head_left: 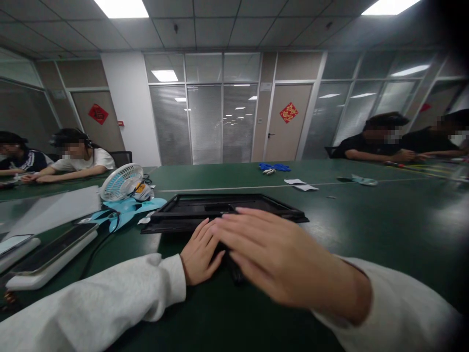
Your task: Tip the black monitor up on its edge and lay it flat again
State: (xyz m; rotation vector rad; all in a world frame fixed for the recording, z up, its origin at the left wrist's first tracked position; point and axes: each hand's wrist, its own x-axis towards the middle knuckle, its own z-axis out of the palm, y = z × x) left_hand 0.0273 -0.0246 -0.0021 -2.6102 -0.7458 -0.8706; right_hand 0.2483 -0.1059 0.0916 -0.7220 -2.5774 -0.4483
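A flat black frame (176, 211) with a raised rim lies on the green table in front of me. My left hand (201, 254) rests low at its near edge, fingers stretched out and the thumb apart. Closer to the camera, my right hand (274, 254) is held with straight fingers side by side, pointing left across the frame's near side. Its fingertips overlap those of the left hand in view; whether they touch I cannot tell. A dark object (237, 275) shows partly between the hands, its kind hidden. Neither hand visibly grips anything.
A white and blue fan (122, 183) stands left of the frame, with a cable beside it. Phones on white blocks (51, 261) lie at the left. Blue gloves (274, 167) and white papers (301, 185) lie farther back. Other people (82, 156) sit at both sides.
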